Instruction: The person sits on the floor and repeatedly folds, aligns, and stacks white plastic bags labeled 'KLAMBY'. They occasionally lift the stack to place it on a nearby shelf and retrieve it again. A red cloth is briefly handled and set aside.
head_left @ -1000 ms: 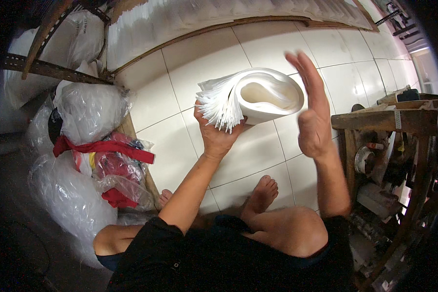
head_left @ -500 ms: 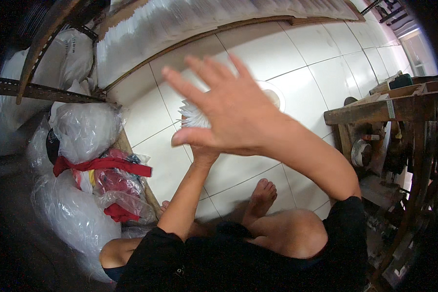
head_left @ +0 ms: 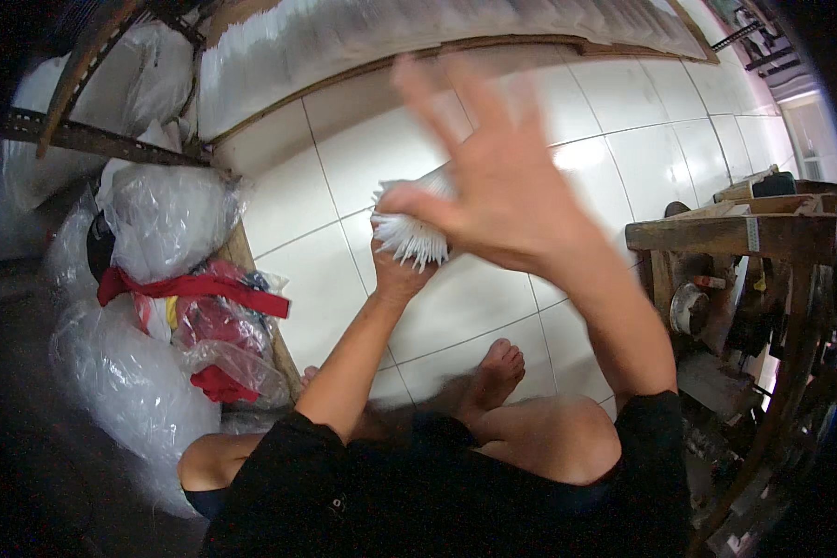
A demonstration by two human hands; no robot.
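My left hand [head_left: 402, 272] is wrapped round a bundle of thin white strips [head_left: 413, 240], whose splayed ends face up; I cannot make out their exact kind. Part of the bundle and most of the left fingers are hidden behind my right hand. Held above and to the right of the bundle, my right hand [head_left: 516, 191] is open with its fingers spread, smeared by motion, and nothing shows in it. Its thumb overlaps the bundle in view; whether it touches I cannot tell.
White floor tiles [head_left: 293, 270] lie below. Clear plastic bags [head_left: 172, 228], a red cloth strip [head_left: 200, 296] and bagged coloured cloth sit at left. Along the back runs a row of white plastic-wrapped items [head_left: 363, 46]. A wooden bench [head_left: 725, 237] stands at right, with metal parts beneath.
My right hand has moved right and slightly up, its fingers still spread, uncovering more of the white bundle. My left hand has shifted slightly right, keeping its hold.
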